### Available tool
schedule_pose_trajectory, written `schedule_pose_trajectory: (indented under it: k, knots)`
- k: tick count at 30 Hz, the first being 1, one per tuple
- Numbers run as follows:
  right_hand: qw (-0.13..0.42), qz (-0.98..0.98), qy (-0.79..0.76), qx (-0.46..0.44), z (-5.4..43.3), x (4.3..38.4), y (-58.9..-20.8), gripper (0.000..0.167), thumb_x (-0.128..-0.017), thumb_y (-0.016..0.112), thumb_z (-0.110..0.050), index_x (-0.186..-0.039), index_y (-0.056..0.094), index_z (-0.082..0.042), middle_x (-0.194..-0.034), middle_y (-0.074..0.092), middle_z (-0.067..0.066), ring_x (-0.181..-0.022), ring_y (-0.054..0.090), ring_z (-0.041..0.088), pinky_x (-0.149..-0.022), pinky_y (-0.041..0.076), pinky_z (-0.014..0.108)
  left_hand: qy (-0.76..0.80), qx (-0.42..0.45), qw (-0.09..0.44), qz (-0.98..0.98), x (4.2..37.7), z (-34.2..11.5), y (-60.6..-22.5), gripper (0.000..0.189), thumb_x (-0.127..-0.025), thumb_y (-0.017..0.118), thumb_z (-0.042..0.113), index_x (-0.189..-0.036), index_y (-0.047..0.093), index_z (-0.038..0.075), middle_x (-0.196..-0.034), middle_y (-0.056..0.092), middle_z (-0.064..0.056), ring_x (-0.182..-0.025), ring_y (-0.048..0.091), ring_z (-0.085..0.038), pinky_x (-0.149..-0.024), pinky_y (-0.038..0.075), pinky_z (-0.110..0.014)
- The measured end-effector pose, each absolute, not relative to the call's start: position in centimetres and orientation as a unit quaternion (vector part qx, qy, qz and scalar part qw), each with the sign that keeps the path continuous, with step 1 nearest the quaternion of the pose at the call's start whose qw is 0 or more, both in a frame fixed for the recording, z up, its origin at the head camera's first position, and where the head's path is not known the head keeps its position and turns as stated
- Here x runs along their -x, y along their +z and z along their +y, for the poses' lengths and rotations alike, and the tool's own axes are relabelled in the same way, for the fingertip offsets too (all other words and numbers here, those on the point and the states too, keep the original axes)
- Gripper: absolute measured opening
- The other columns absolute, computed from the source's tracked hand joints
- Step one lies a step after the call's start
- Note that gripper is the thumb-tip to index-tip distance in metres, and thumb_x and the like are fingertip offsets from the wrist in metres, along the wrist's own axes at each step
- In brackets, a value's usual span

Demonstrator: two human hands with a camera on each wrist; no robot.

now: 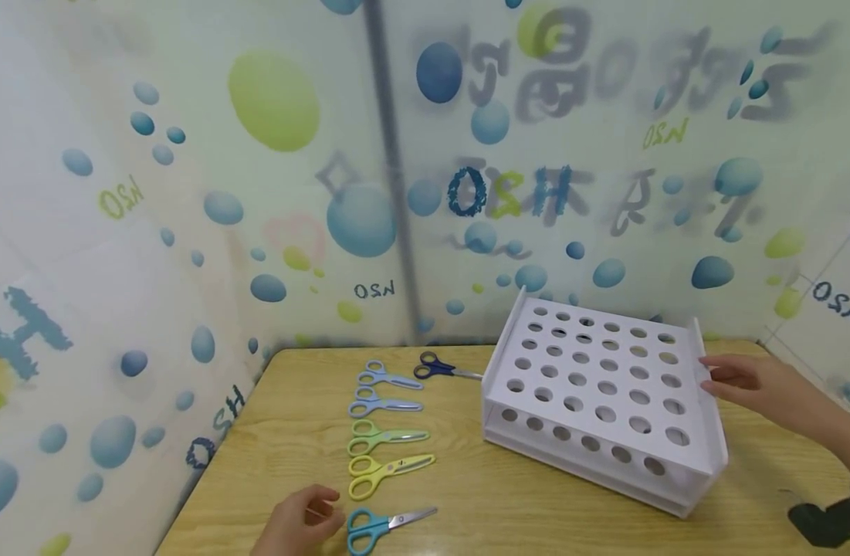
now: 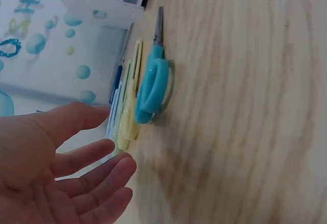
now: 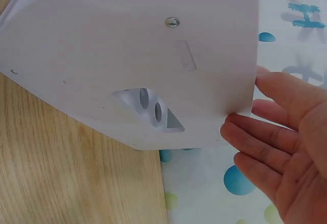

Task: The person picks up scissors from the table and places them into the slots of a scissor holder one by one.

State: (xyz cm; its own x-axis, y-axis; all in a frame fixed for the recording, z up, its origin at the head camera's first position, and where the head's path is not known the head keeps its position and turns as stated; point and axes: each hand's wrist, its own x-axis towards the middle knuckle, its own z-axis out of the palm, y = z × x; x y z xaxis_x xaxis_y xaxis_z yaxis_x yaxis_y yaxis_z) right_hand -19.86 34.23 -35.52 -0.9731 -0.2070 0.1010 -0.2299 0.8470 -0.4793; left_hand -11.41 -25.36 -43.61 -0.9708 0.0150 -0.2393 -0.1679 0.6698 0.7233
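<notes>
Teal-handled scissors lie nearest the front of the table, blades pointing right. Just left of their handles is my left hand, fingers loosely bent and holding nothing; the left wrist view shows a gap between it and the teal scissors. To the right stands a white rack with rows of round holes on its sloping top and along its front. My right hand touches the edge of the rack's right side panel. In the right wrist view its fingers lie fairly straight beside that white panel.
Behind the teal pair, yellow scissors, green scissors and two light blue pairs, the nearer blue scissors among them, form a column. Dark blue scissors lie farther back, tips by the rack. A bubble-patterned curtain stands behind the table.
</notes>
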Motion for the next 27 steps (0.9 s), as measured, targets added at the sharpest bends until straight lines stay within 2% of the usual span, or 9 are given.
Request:
schedule_pose_trajectory:
  k: [6,15,21,27]
  knots:
    - [0.027,-0.958,0.269,-0.095,34.3,19.8,-35.9,0.055,-0.087,0.064,-0.026,-0.120,0.048,0.016,-0.100,0.060,0.028,-0.089,0.060,0.041,-0.067,0.052,0.043,0.405,0.019,0.123,0.906,10.8,-25.2,-44.7,0.034,-0.076,0.075,0.018,-0.099,0.061,-0.003,-0.078,0.056,-0.001,-0.071,0.056,-0.016,-0.063,0.049,-0.034]
    - [0.031,-0.956,0.278,-0.092,34.4,19.8,-35.9,0.056,-0.088,0.063,-0.026,-0.121,0.046,0.016,-0.103,0.058,0.031,-0.091,0.059,0.043,-0.068,0.052,0.045,0.383,0.092,0.178,0.902,10.6,-24.3,-45.7,0.046,-0.071,0.079,0.029,-0.101,0.060,0.000,-0.083,0.054,-0.003,-0.076,0.052,-0.018,-0.066,0.047,-0.036]
    - [0.035,-0.954,0.284,-0.091,34.3,19.7,-36.0,0.056,-0.088,0.062,-0.025,-0.122,0.046,0.016,-0.104,0.058,0.031,-0.090,0.059,0.042,-0.068,0.052,0.045,0.366,0.062,0.141,0.918,10.0,-24.1,-46.1,0.051,-0.068,0.080,0.037,-0.098,0.059,0.001,-0.081,0.050,-0.003,-0.073,0.049,-0.017,-0.064,0.044,-0.033]
    - [0.034,-0.954,0.285,-0.090,34.4,19.6,-36.2,0.057,-0.089,0.062,-0.027,-0.124,0.044,0.015,-0.106,0.056,0.033,-0.093,0.058,0.044,-0.069,0.051,0.047,0.337,0.044,0.103,0.935,9.4,-23.4,-46.5,0.051,-0.066,0.081,0.035,-0.094,0.053,0.002,-0.078,0.046,-0.004,-0.069,0.044,-0.016,-0.060,0.039,-0.027]
